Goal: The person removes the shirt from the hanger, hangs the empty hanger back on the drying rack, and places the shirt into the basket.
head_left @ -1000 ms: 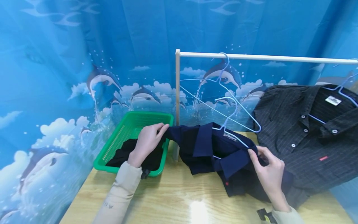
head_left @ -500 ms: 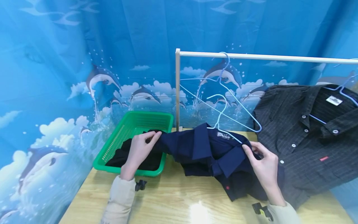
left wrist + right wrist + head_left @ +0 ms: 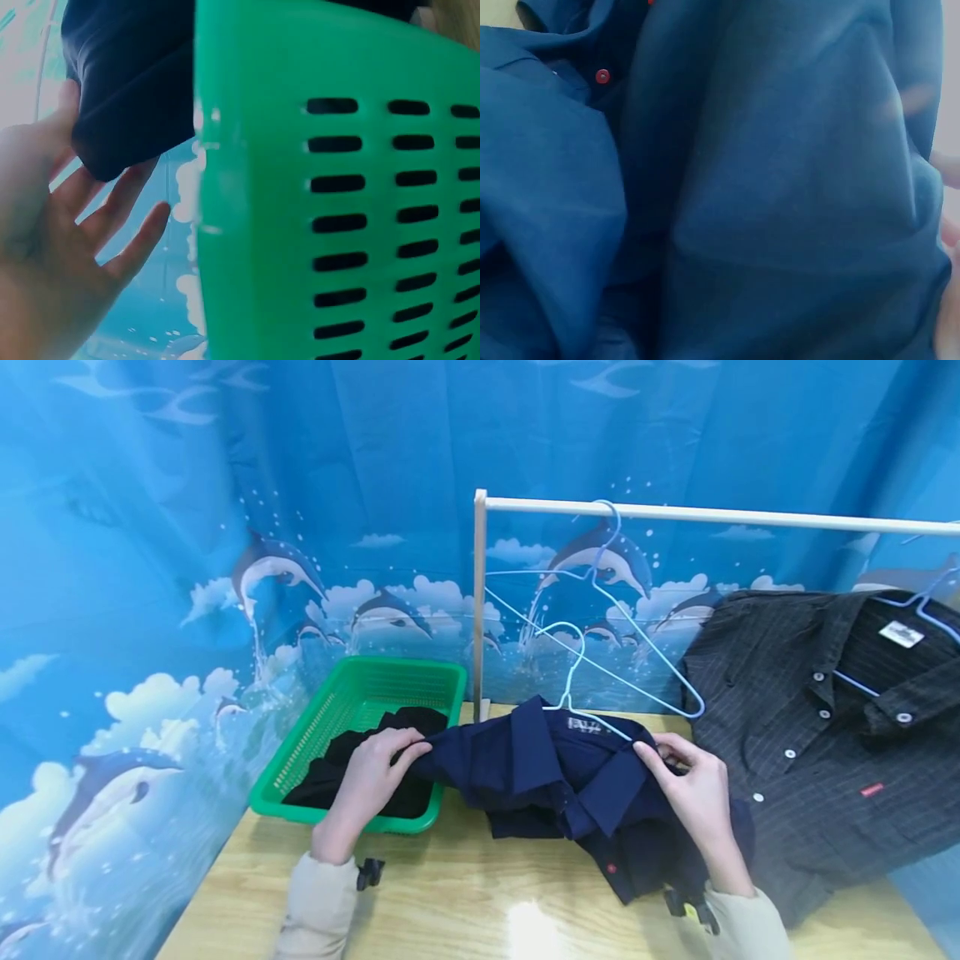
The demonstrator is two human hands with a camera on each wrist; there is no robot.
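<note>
Navy-blue collared cloth shirt (image 3: 585,802): softly creased, red button, white-printed neck label — held over the pale wood-grain table (image 3: 450,893).
Thin light-blue hanger (image 3: 572,681): inside the collar, hook upward.
Left hand (image 3: 375,766): pinches one end of the shirt near the green slotted plastic basket (image 3: 397,675).
Right hand (image 3: 693,785): pinches the opposite shoulder — beside the hanger's arm.
Black fabric heap (image 3: 414,797): in the basket.
</note>
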